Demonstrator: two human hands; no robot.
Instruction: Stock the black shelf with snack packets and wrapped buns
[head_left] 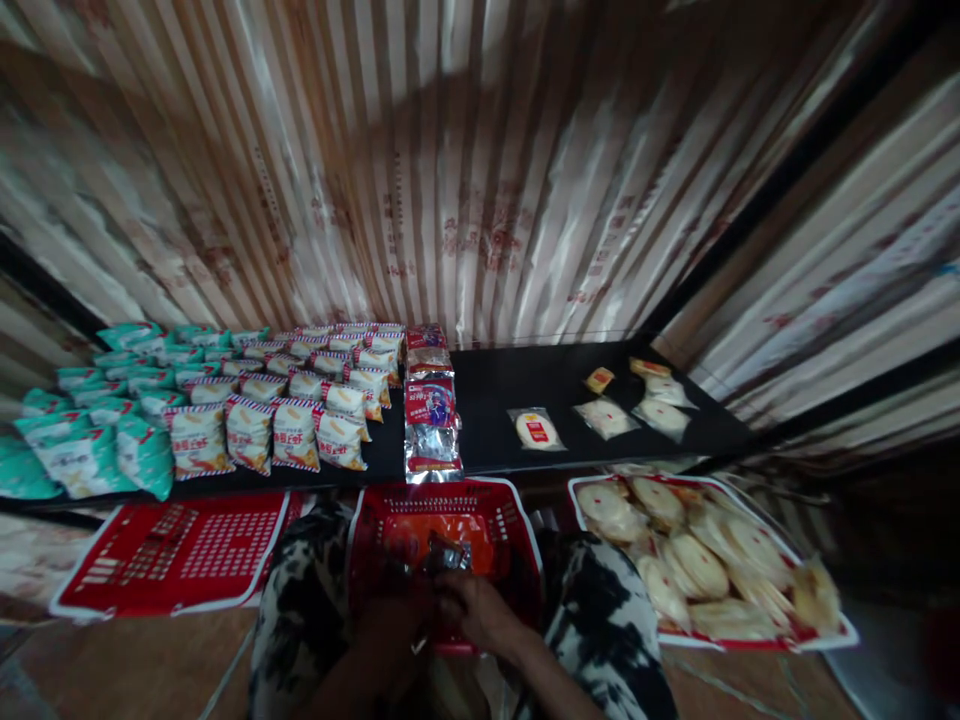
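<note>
Between my knees stands a red basket with a white rim (529, 520), and both my hands are down inside it. My right hand (480, 608) has its fingers curled at the lower edge of a small shiny snack packet (452, 553). My left hand (397, 612) is beside it in deep shadow, its fingers too dark to make out. Orange-red packets (476, 530) lie in the basket beyond the hands. Directly above, on the black shelf (491, 400), a column of red and silver snack packets (433, 425) runs from the front edge toward the back.
White striped snack bags (296, 435) and teal bags (82, 460) stand in rows at left. Flat round packaged pastries (536, 430) lie on the shelf's right part. A red basket (180, 560) is at left; another basket, holding pastries (694, 565), is at right.
</note>
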